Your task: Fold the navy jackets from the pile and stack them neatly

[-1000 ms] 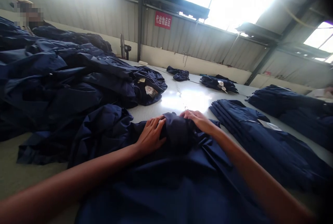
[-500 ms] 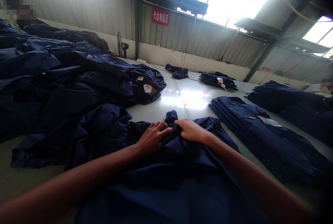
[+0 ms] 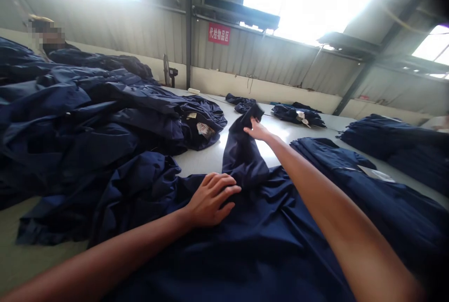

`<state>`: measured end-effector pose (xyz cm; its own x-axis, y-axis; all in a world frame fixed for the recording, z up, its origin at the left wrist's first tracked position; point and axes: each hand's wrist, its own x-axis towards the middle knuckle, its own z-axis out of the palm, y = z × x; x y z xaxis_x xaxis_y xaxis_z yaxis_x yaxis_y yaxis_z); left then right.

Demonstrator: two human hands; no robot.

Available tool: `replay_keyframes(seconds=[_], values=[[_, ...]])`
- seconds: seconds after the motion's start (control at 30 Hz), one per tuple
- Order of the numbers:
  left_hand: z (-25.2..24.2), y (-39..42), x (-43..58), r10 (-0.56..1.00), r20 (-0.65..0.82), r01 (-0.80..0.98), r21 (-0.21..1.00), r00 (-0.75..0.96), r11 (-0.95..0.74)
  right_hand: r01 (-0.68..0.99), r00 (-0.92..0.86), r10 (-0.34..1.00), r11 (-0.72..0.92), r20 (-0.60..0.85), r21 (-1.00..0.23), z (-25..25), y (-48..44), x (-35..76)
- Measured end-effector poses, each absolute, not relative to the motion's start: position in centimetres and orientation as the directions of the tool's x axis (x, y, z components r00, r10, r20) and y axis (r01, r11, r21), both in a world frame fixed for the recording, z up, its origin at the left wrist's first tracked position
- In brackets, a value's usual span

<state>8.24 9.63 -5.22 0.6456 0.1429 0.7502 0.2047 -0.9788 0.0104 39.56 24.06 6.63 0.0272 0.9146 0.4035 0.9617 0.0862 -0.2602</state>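
A dark navy garment point(image 3: 266, 227) lies spread over the table right in front of me; its exact kind is hard to make out. My right hand point(image 3: 258, 129) pinches the end of a narrow part of it, perhaps a sleeve, and holds that part raised and stretched away from me. Nearer to me, my left hand point(image 3: 213, 199) rests on the garment with its fingers spread, gripping nothing. The raised part rises from the cloth just beyond the left fingertips.
A big heap of navy garments point(image 3: 87, 119) covers the left side. Folded navy stacks point(image 3: 351, 166) lie at the right, one with a paper label point(image 3: 377, 174). Smaller bundles point(image 3: 298, 114) lie farther back on the pale table point(image 3: 199, 159). A person point(image 3: 52, 42) is behind the heap.
My right hand has moved up and away, pulling the narrow end of the garment out with it. My left hand has let go of the bunched cloth and now lies open on it.
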Motion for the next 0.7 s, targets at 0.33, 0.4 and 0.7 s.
replay_keyframes(seconds=[0.33, 0.4, 0.7], values=[[-6.8, 10.4, 10.0, 0.118, 0.575, 0.201, -0.083, 0.810, -0.976, 0.968, -0.055, 0.997, 0.066, 0.051, -0.241, -0.9, 18.8, 40.7], [-6.8, 10.3, 9.9, 0.136, 0.575, 0.223, -0.083, 0.807, -0.971, 0.965, -0.088, 0.996, 0.090, 0.020, -0.248, -1.8, 17.9, 40.1], [-6.4, 9.4, 9.6, 0.030, 0.509, 0.057, -0.038, 0.860, -0.998, 0.975, 0.044, 0.981, -0.084, -0.189, -0.206, -6.3, 24.5, 38.8]])
